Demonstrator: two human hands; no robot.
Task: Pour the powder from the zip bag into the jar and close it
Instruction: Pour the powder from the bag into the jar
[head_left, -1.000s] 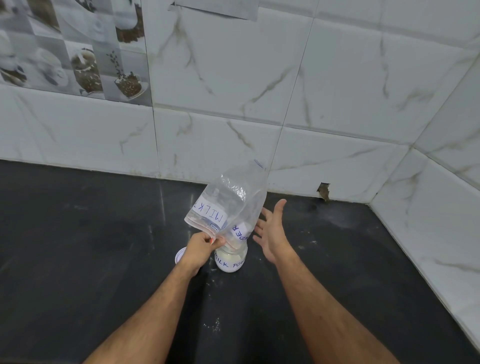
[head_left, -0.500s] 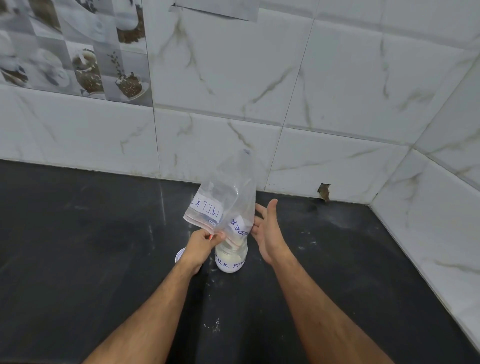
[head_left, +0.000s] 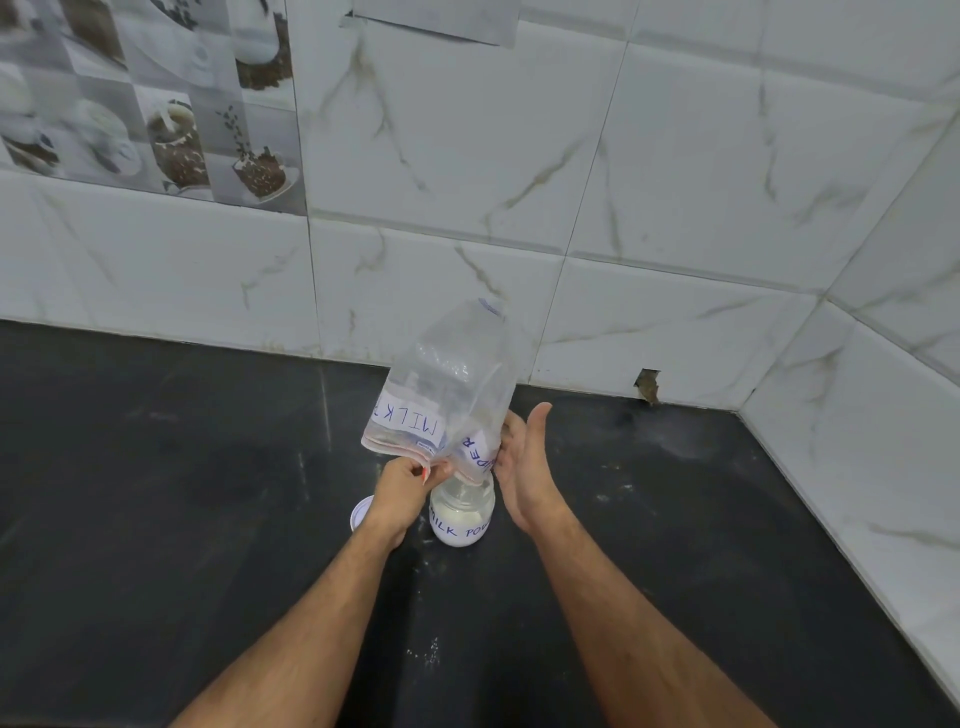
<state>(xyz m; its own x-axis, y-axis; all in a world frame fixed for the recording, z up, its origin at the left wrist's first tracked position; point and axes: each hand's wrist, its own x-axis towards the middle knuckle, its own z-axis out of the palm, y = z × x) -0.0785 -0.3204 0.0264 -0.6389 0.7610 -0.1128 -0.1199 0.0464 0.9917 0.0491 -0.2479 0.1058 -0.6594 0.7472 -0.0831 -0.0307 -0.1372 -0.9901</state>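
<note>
The work area is a dark tabletop (head_left: 156, 493) set into a corner of white marbled wall tiles (head_left: 675, 182). I see the zip bag (head_left: 447, 395) held inverted directly above the jar (head_left: 461, 514), its mouth lowered to the jar's opening so that any remaining powder drops straight in. The bag appears almost empty; the jar, labelled for milk powder, stands upright on the tabletop and shows white powder inside. My left hand (head_left: 402, 488) is closed in a pinch on the bag's lower edge at the zip end, which keeps the opening steady over the jar. My right hand (head_left: 524, 467) is open, flat, fingers extended, held just beside the bag's right side; I cannot tell whether it touches the plastic. I judge its position suits tapping the bag to dislodge residue. A white lid (head_left: 362, 512) lies on the tabletop just left of the jar, partly behind the left wrist, within reach for closing. Scattered specks of powder (head_left: 431, 657) mark the tabletop nearer me.
</note>
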